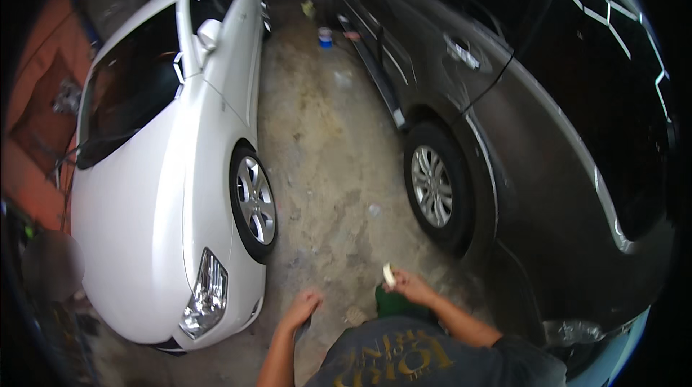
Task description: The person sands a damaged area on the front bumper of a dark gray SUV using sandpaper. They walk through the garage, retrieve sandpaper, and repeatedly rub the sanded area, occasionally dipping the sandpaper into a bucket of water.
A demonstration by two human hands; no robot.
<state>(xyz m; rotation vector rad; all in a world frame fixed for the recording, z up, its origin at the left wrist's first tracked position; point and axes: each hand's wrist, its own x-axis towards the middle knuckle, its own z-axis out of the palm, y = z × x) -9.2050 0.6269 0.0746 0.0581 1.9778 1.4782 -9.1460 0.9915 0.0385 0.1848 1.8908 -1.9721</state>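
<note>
My right hand (pixel 411 287) is closed on a small cream-coloured roll (pixel 389 275) that looks like tape, held by its edge in front of my body. To its left, my left hand (pixel 307 303) has its fingers curled in, and a dark shape shows just below it; what it holds, if anything, I cannot make out. Both hands are over the concrete floor (pixel 324 170), touching neither car. A white car (pixel 162 192) stands on my left, its headlight (pixel 205 297) and front wheel (pixel 256 201) nearest my left hand. The dark car (pixel 533 192) is on my right.
The dark car's wheel (pixel 432 185) lies ahead of my right hand. Far down the lane between the cars stands a blue and white can (pixel 325 38). At the far left, beyond the white car, are an orange panel (pixel 43 77) and a blurred person (pixel 52 266).
</note>
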